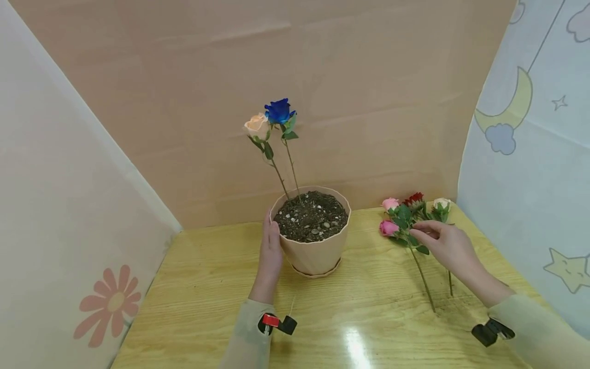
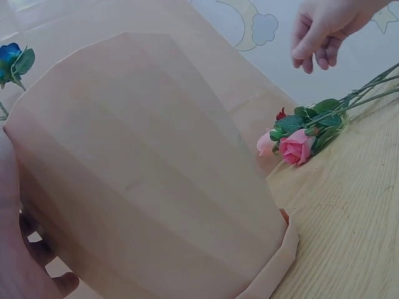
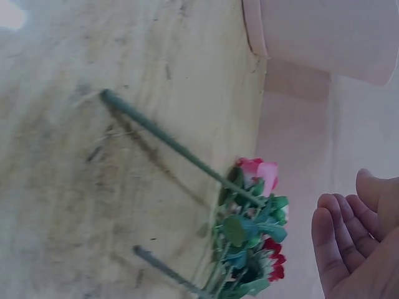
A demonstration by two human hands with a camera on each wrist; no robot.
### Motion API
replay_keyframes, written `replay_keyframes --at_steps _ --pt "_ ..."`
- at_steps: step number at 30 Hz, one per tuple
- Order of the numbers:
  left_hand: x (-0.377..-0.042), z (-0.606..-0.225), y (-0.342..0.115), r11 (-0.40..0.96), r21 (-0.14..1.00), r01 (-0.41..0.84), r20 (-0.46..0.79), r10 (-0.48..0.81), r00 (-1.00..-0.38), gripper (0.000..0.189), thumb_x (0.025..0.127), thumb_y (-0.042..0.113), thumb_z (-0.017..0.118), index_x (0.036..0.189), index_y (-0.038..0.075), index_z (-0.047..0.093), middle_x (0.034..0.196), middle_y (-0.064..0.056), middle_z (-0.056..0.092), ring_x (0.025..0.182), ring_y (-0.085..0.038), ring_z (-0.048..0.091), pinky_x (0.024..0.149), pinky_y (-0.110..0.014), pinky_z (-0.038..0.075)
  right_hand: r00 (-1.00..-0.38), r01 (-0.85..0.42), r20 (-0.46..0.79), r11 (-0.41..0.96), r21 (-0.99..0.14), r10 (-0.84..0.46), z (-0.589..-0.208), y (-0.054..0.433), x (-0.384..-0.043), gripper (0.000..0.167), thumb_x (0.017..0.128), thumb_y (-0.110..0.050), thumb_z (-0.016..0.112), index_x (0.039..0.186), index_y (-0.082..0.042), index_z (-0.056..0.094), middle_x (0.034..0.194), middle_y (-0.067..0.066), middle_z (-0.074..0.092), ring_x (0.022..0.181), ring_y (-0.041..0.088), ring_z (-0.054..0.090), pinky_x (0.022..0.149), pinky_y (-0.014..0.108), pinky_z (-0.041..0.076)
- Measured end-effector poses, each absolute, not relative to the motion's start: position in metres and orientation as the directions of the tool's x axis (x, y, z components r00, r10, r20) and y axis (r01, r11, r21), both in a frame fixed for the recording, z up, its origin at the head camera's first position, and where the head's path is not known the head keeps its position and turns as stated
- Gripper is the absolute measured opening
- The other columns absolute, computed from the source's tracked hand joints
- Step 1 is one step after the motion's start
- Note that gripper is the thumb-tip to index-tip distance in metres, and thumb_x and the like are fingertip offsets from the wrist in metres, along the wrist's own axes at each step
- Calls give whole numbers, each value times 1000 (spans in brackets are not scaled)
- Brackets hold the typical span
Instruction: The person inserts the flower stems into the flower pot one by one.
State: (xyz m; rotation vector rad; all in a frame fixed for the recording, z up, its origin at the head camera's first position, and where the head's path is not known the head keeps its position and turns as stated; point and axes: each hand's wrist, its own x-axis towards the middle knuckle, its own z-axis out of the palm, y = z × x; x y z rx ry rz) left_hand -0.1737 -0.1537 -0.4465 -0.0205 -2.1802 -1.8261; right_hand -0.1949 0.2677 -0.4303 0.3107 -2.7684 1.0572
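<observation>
A pale pink pot [image 1: 318, 251] of dark soil stands on its saucer. A peach rose [image 1: 257, 126] and a blue rose [image 1: 279, 111] rise from the soil at its left side. My left hand [image 1: 270, 251] rests against the pot's left wall, its fingers extended along it. Out to the right, my right hand [image 1: 444, 246] hovers over cut roses, its fingers loosely bent with nothing between them, as the left wrist view shows. Under it lie a bright pink rose [image 1: 389, 228], a lighter pink rose [image 1: 390, 204], a red flower [image 1: 414, 197] and a cream rose [image 1: 441, 203].
The wooden table [image 1: 207, 297] carries the pot and the loose flowers, whose stems [image 1: 423, 279] point toward the near edge. A plain backdrop [image 1: 184, 102] hangs behind, with patterned cloth walls [image 1: 516, 189] at both sides. Bits of debris lie near the stems.
</observation>
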Motion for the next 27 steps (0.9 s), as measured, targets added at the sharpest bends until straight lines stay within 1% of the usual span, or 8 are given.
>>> replay_keyframes --at_steps 4,6,8,13,17,20,23,27 --pt "-174 -446 -154 193 961 198 233 -175 -957 63 121 55 27 179 36 12 184 0 11 168 -32 14 132 -65 15 -977 -211 160 720 -661 -140 -442 275 -190 48 115 -40 64 140 0 72 111 19 80 84 30 73 58 37 46" --pt "-174 -447 -154 194 961 197 232 -175 -957 63 121 55 27 179 36 13 184 0 11 168 -31 13 132 -64 14 -980 -200 142 719 -666 -141 -448 278 -189 49 115 -40 63 141 0 72 110 19 80 85 32 73 58 37 46" --pt "-174 -446 -154 195 961 196 230 -175 -957 62 121 54 27 179 35 12 184 0 11 168 -31 13 132 -64 14 -980 -198 137 722 -663 -142 -454 281 -189 49 114 -40 64 140 1 72 111 19 80 88 31 74 60 37 48" --pt "-174 -446 -154 195 962 192 228 -178 -957 62 121 54 27 179 36 13 184 0 11 168 -32 14 132 -65 15 -984 -176 109 735 -655 -139 -466 286 -192 54 113 -43 66 138 3 72 108 18 81 83 27 73 62 39 50" --pt "-174 -445 -153 205 959 196 234 -183 -955 62 121 54 28 179 35 14 184 -1 12 168 -33 15 132 -66 15 -986 -167 96 743 -648 -138 -475 288 -193 53 112 -42 68 137 4 73 110 19 80 90 31 76 69 45 58" --pt "-174 -445 -153 211 959 191 232 -188 -954 63 121 54 29 179 35 14 184 -1 13 168 -32 15 132 -65 16 -986 -169 97 748 -642 -139 -479 289 -194 51 111 -40 70 135 4 74 115 21 79 96 35 76 74 50 61" --pt "-175 -445 -154 214 959 184 226 -194 -955 64 120 55 29 179 35 14 184 -1 13 168 -32 15 132 -64 16 -986 -164 82 751 -640 -145 -482 289 -196 49 110 -38 72 133 6 74 111 20 80 91 32 76 71 47 59" --pt "-175 -446 -154 210 961 182 223 -193 -955 64 121 55 28 179 34 14 184 -2 13 168 -32 15 132 -65 16 -987 -148 42 757 -637 -158 -485 290 -200 49 111 -36 72 133 8 73 100 12 80 81 22 72 65 40 54"
